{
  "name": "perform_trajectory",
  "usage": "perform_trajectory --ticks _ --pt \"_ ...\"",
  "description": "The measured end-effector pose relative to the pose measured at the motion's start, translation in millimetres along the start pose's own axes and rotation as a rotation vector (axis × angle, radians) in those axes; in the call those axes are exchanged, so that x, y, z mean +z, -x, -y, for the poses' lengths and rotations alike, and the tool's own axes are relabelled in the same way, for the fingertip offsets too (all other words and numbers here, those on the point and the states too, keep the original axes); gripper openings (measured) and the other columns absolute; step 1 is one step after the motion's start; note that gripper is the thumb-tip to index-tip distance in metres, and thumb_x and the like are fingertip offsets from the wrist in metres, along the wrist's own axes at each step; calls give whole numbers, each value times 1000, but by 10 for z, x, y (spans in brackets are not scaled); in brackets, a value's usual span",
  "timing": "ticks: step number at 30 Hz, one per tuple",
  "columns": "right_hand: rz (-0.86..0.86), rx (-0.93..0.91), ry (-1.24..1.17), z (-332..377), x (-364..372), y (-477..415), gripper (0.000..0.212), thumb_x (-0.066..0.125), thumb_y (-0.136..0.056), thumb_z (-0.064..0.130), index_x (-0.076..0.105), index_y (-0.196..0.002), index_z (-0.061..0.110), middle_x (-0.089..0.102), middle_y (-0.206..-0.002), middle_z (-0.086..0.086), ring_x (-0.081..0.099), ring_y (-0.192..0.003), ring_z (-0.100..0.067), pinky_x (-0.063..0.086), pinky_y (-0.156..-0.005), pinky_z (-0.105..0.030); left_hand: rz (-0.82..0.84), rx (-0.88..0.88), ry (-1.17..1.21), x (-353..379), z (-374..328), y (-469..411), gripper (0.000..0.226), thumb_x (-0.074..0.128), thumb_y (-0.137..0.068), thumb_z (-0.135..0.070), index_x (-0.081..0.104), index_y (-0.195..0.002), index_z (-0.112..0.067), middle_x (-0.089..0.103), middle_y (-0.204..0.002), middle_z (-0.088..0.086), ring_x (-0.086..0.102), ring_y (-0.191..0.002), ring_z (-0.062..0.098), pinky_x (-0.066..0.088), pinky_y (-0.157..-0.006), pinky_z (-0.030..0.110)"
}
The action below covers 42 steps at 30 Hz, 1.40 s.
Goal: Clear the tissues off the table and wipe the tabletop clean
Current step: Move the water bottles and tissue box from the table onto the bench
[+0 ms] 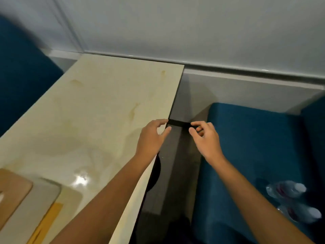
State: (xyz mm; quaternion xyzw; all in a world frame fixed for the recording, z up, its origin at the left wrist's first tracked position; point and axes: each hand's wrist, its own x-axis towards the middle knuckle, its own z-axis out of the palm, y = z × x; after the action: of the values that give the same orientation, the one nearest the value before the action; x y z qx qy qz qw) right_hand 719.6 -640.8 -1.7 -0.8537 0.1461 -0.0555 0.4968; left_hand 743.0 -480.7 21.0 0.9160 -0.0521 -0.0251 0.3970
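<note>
Left hand (151,138) over the table (96,103) edge, right hand (205,140) just beside it past the rim, both loosely curled and empty. No tissues in sight. Brownish marks (133,110) lie beyond the left hand. Wiping looks next, and that needs a cloth.

Blurred bottles (288,189), perhaps plastic, nearer than right hand (205,138), tan boards (14,191) left of left hand (151,136) cut by picture's edge

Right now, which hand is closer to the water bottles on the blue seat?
Right. The right hand is beside the seat, beyond the bottles; the left hand is farther off, over the table.
</note>
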Motion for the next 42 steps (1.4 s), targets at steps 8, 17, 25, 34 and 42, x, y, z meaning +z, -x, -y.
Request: perform_trajectory --ticks 8,17,25,34,42 --pt "412 -184 -20 891 1154 397 14 52 -93 21 63 -101 18 59 -99 -3 51 -78 -6 38 -67 -8 -305 -137 -178 -1205 715 835 28 56 -91 -26 59 -119 -24 57 -120 -8 50 -115 11 35 -86 17" --pt "839 -250 51 1917 2324 1049 29 49 -93 29 57 -116 12 57 -97 -2 53 -81 -16 39 -66 -23 -713 -443 -137 -2404 1412 1880 34 54 -91 -18 52 -125 -20 51 -126 -1 45 -105 6 33 -82 18" --pt "1007 -157 110 2247 3012 1512 56 46 -91 48 39 -137 17 46 -137 -7 46 -120 -23 36 -88 -26 -876 -991 261 -2745 2060 2633 79 67 -83 -31 21 -147 -17 22 -150 12 33 -132 36 37 -102 50" --pt "923 -178 170 2115 3127 1620 56 60 -83 49 48 -125 13 56 -118 -5 53 -97 -18 44 -78 -26 -823 -1073 715 -2582 2319 2832 74 65 -82 -28 23 -143 -21 48 -123 9 50 -99 27 43 -82 38" --pt "728 -258 199 2108 3175 1724 45 61 -81 44 54 -111 11 60 -101 -5 58 -93 -23 51 -82 -35 -921 -1031 701 -2563 2295 2750 63 63 -83 -29 34 -138 -18 51 -118 6 51 -99 28 44 -82 38"
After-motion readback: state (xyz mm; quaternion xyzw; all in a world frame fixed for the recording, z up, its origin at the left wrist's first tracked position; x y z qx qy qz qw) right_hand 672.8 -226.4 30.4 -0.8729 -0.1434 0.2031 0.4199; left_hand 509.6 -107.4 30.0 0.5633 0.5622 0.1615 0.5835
